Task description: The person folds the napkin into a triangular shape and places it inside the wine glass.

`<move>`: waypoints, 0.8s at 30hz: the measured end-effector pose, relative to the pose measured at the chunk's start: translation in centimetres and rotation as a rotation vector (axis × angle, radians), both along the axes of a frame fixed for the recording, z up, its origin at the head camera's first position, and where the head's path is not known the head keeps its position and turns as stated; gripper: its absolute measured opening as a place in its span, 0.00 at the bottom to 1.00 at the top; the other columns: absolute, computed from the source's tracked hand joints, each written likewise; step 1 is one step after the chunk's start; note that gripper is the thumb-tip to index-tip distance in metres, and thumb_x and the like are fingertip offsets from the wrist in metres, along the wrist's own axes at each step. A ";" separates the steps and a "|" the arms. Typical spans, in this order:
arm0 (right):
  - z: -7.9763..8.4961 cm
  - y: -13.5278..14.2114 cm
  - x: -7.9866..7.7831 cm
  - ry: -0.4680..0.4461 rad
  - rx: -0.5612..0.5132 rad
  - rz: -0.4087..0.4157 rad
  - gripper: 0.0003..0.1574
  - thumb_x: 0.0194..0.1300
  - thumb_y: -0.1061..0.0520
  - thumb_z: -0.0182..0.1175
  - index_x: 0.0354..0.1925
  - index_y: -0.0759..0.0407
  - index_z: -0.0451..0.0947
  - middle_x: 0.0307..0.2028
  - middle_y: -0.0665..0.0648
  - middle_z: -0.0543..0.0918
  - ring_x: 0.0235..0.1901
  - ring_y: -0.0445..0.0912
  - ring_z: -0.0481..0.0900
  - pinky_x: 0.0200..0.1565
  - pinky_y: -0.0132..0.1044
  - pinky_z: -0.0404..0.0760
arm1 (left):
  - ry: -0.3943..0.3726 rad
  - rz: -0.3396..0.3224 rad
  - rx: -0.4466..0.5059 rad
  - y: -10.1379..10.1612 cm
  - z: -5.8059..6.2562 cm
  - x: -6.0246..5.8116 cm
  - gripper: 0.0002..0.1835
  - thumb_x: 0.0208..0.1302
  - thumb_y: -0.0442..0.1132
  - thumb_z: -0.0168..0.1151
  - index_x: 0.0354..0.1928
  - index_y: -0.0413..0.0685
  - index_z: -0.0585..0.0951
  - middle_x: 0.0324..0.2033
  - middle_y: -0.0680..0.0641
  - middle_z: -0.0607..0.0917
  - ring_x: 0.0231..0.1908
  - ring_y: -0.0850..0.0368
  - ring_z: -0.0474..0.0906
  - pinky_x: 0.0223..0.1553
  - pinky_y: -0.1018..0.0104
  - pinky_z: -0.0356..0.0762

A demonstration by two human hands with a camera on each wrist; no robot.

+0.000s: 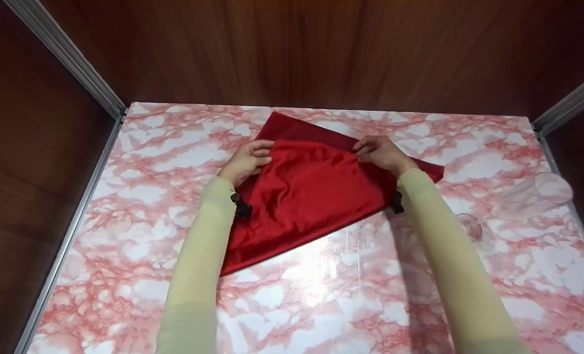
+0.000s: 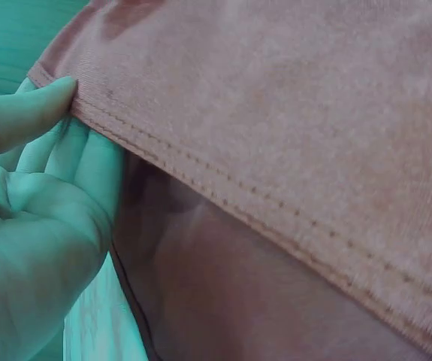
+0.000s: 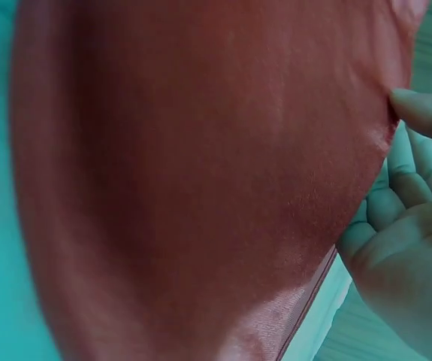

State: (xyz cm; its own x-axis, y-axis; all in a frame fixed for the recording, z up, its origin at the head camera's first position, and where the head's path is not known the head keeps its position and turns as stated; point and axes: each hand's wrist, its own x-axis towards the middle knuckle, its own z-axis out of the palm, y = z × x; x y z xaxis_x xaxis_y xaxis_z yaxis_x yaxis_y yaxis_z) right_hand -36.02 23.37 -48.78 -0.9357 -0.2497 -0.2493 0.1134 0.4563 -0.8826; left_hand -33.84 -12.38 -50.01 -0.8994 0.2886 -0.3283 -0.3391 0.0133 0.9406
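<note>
A shiny red cloth (image 1: 311,187) lies folded over itself on the table, its top layer wrinkled and a darker under layer showing along the far side. At the upper left of the fold, my left hand (image 1: 247,160) pinches the stitched hem between thumb and fingers; the left wrist view shows the thumb on top of the hem (image 2: 200,192) and the fingers beneath. My right hand (image 1: 381,153) pinches the top layer's far edge on the right. In the right wrist view the cloth (image 3: 200,180) hangs in a curve from that pinch.
A clear wine glass (image 1: 535,194) lies on its side on the right of the red-and-white marbled table (image 1: 139,246), its foot near my right forearm. Dark wood panels (image 1: 292,54) with metal edge strips close off the back and both sides.
</note>
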 end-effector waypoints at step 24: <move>1.2 2.3 5.4 -0.261 0.021 0.150 0.20 0.61 0.69 0.60 0.51 0.75 0.73 0.33 0.56 0.82 0.31 0.40 0.79 0.38 0.32 0.79 | -0.132 -0.278 -0.045 0.7 -0.4 2.3 0.35 0.60 0.19 0.55 0.70 0.48 0.65 0.56 0.40 0.78 0.52 0.51 0.76 0.49 0.60 0.77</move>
